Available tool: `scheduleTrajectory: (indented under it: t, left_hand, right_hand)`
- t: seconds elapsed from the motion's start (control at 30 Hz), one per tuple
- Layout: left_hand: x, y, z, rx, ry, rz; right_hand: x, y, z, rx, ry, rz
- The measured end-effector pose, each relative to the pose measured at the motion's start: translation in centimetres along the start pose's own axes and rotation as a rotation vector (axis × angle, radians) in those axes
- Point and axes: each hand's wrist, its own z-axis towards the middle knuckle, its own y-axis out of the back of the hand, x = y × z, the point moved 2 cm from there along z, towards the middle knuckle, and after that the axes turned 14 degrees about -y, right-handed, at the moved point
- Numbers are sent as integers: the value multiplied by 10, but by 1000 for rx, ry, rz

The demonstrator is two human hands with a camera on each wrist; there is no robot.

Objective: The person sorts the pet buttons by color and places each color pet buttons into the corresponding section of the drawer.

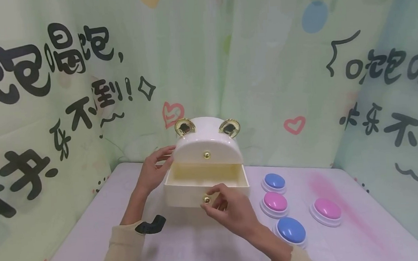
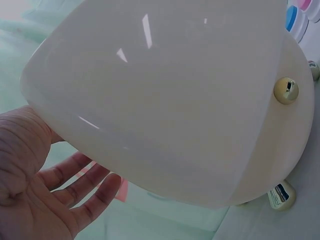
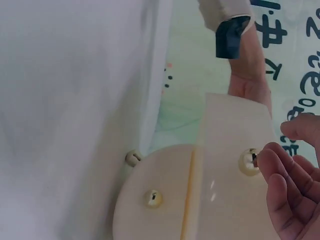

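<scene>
White chest: this thing (image 1: 192, 151) stands upright toward the back of the pale tabletop (image 1: 181, 253), curtain (image 1: 264, 82) behind it, 2 gold-ringed eyes (image 1: 185, 127) up top.
Lower drawer: sticking out of the chest (image 1: 182, 197), below the rounded upper front with its upper knob (image 1: 206, 155).
Right hand: parked at the drawer's gold lower knob (image 1: 207, 199), thumb and forefinger bent on either side of it (image 1: 233, 211). Honestly can't tell if they're really pinching it or just framing it.
Left hand: beside the chest on the person's left, fingers loosely spread, not wrapped round anything (image 1: 153, 172). Can't tell how firmly it touches, if at all.
Tipping risk: with the drawer out that far, I'd worry about the chest nodding forward if the knob gets tugged or pressed down and the left hand isn't bracing.
Knob risk: tiny round knob, so a loose grip could slip off, and a sideways shove could jam the drawer in its slot imo.
Sleeve risk: the right forearm is super close to the nearest blue button (image 1: 291, 230); dropping the elbow could bump it. The other 3 buttons (image 1: 276, 202) look safer.
Which way it points: drawer front faces the person, long axis running left to right, sliding direction square across that.
</scene>
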Motion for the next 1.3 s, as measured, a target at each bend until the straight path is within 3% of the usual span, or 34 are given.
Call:
scheduleTrajectory:
  t: [0.13, 0.33, 0.57, 0.7, 1.03, 1.3]
  left_hand:
    - [0, 1, 0, 3, 0, 1]
    - [0, 1, -1, 6, -5, 5]
    - [0, 1, 0, 8, -13, 1]
    - [0, 1, 0, 7, -15, -1]
    - [0, 1, 0, 0, -23, 4]
    - [1, 0, -1, 0, -26, 6]
  right_hand:
    - [3, 8, -4, 13, -57, 71]
    - [0, 25, -8, -42, -157, 66]
    - [-14, 49, -8, -155, -129, 92]
    - [-19, 62, -9, -206, -123, 65]
    - [-36, 87, -15, -279, -203, -38]
    - [-54, 105, -25, -297, -327, -76]
